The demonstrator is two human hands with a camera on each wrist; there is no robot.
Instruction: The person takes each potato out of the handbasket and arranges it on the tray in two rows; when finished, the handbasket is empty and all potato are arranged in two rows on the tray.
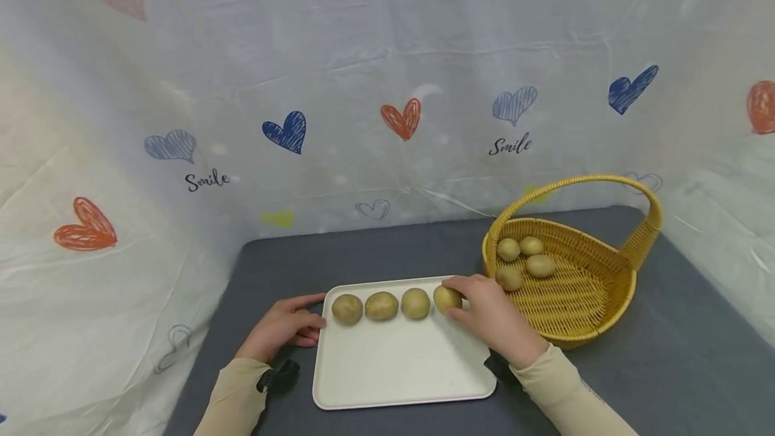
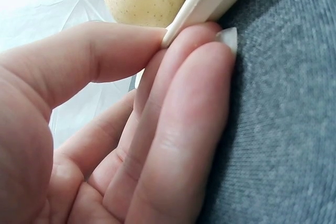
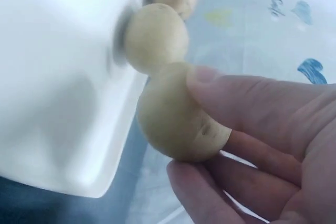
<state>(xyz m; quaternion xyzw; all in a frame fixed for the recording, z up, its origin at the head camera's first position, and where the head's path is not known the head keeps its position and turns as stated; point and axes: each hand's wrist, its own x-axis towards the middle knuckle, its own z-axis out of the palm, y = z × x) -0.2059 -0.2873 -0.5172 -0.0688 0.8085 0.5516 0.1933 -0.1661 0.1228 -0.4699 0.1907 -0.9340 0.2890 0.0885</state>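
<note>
My right hand (image 1: 493, 315) grips a potato (image 3: 176, 116) between thumb and fingers, at the far right corner of a white tray (image 1: 402, 369). Three other potatoes lie in a row along the tray's far side: a round one (image 1: 416, 303) closest to the held potato, an oblong one (image 1: 381, 306), and one (image 1: 348, 309) at the left end. My left hand (image 1: 287, 325) pinches the tray's left rim, its thumb on the edge and fingers against the outer side, as the left wrist view shows (image 2: 173, 87).
A yellow woven basket (image 1: 569, 308) with a tall arched handle stands right of the tray, holding several potatoes (image 1: 541, 266) at its left. Dark grey cloth (image 1: 339, 258) covers the table. A white curtain (image 1: 339, 187) printed with hearts hangs behind and at both sides.
</note>
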